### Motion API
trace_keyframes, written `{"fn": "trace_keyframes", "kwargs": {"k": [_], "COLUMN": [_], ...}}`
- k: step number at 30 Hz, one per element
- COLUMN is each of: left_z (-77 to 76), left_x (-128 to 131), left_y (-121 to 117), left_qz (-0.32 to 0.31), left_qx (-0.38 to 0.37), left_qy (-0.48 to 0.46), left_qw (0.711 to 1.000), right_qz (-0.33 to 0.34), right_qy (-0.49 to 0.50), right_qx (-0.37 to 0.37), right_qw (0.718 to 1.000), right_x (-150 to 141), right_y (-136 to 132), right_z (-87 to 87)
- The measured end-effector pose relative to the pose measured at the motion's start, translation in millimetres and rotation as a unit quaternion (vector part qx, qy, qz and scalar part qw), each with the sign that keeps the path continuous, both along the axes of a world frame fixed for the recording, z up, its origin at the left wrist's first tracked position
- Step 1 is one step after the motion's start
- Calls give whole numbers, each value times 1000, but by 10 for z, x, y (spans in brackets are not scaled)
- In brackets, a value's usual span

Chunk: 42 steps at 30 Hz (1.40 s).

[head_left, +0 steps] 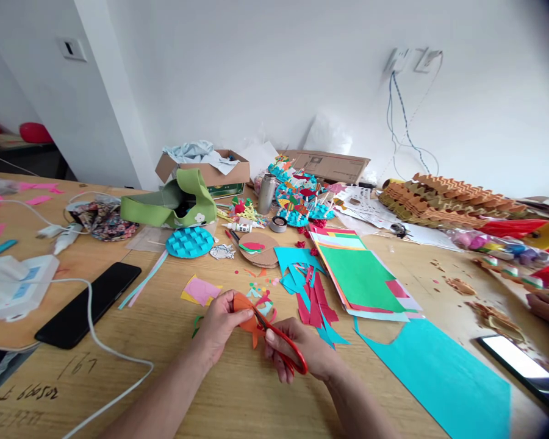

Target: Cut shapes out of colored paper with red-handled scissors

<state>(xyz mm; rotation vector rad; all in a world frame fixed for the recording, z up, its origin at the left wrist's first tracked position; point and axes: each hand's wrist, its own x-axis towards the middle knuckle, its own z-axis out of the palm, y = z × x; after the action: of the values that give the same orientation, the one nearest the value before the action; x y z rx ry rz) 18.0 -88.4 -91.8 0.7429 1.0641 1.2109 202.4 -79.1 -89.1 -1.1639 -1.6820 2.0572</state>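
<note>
My left hand pinches a small piece of orange paper between thumb and fingers. In my right hand is a pair of red-handled scissors, its blades lying against the orange paper. A narrow orange strip hangs down between the hands. Just beyond them are scattered paper scraps, dark red paper pieces and blue offcuts. Pink and yellow paper lies past my left hand. A stack of coloured paper with green on top sits to the right.
A black phone and a white cable lie on the left. A large blue sheet and a lit phone are on the right. Behind stand a green felt basket, a metal flask and blue paper crafts. Another person's hand shows at the right edge.
</note>
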Motion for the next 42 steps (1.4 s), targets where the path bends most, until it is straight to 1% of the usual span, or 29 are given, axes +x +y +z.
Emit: {"fn": "trace_keyframes", "kwargs": {"k": [6,11,17,19,23,28,35,42], "left_z": [2,13,40,40,27,25,49,41], "left_x": [1,1,11,8,-3,-5,-6,2], "left_y": [0,-4,-8,-6,-1,0,-10,-10], "left_qz": [-2,2,-12,-7,5,3,-5,-3], "left_qx": [2,-2,-10,-13,-18,-18,-13,-13], "left_qy": [-3,-9,-41,-47,-44,-44,-39,-47], "left_qw": [1000,1000,999,999,999,999,999,999], "right_qz": [5,-1,-13,-14,-15,-16,-13,-12], "right_qy": [7,3,13,11,10,8,15,23], "right_qx": [0,11,21,24,22,20,22,24], "right_qw": [1000,1000,1000,1000,1000,1000,1000,999], "right_x": [5,-2,-3,0,-7,-24,-20,-19], "right_y": [9,2,-5,-7,-15,-18,-16,-26], "right_z": [-20,0,20,17,23,44,11,24]}}
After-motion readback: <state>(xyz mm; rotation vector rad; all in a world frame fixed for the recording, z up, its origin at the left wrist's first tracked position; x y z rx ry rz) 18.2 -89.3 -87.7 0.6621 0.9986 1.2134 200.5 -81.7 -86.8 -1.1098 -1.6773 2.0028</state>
